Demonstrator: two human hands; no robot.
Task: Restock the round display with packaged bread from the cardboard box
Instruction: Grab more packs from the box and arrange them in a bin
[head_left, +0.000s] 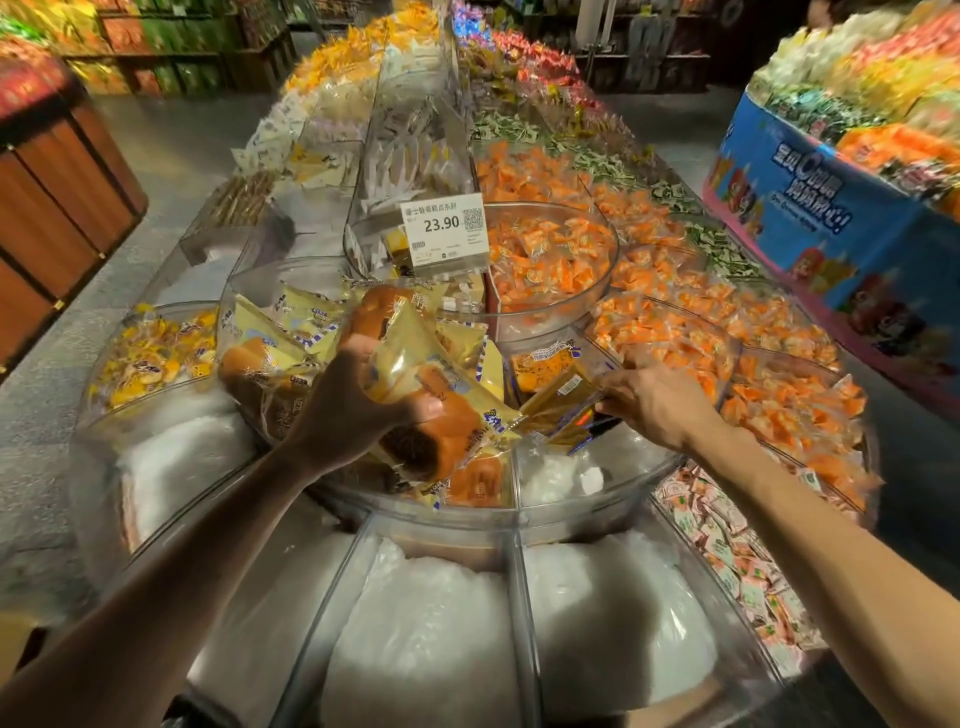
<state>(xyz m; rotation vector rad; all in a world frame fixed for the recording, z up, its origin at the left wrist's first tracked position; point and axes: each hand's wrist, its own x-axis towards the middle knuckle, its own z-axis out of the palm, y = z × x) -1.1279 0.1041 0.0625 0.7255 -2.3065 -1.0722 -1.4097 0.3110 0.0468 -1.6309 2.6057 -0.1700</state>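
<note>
The left hand (358, 410) is gripping a bundle of packaged bread (447, 441), with the fingers curled tightly round the clear and yellow wrappers. It is holding the bundle just above the left compartment of the middle tier of the round display (571, 514). Other bread packets (270, 332) of the same kind are lying in that compartment, toward its left and far edges. The right hand (654, 400) is reaching into the next compartment to the right, across a clear divider (514, 467). Its thumb and fingers are pinching the end of a flat packet (561, 402) with a blue edge, and the other end of this packet is lying just beside the bundle. A price tag (444, 234) showing 23.90 is standing at the near rim of the top bowl, and orange packets (550, 260) are filling the right half of this bowl. White bags (426, 623) are lying in the compartments of the lowest tier, along the near edge of the display. Yellow sweets (156, 358) are sitting in a compartment at the left edge, and pink and white packets (727, 556) are filling one at the right edge.
</note>
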